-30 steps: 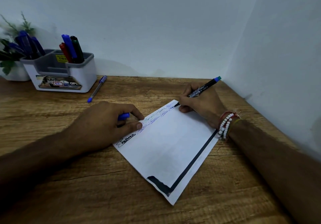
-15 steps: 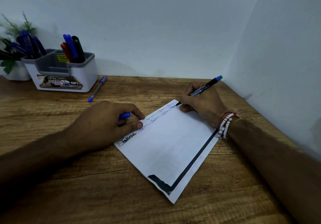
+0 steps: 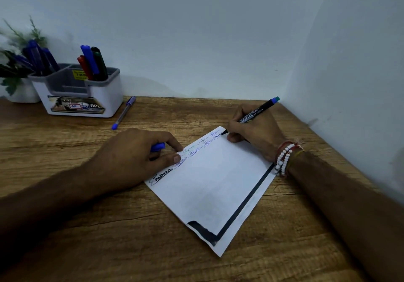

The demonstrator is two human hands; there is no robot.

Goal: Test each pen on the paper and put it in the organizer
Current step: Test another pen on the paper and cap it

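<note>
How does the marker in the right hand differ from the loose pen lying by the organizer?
The black marker is held tilted in the right hand, tip on the paper; the blue pen lies flat on the table, untouched. The marker's barrel is black and thicker; the pen's is slim and clear. Neither is in the organizer.

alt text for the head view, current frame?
A person's right hand writes with a black marker near the top corner of a white paper on a wooden desk, while the left hand pins the paper's edge and holds a blue cap. At back left, a white organizer holds pens; a blue pen lies beside it.
</note>
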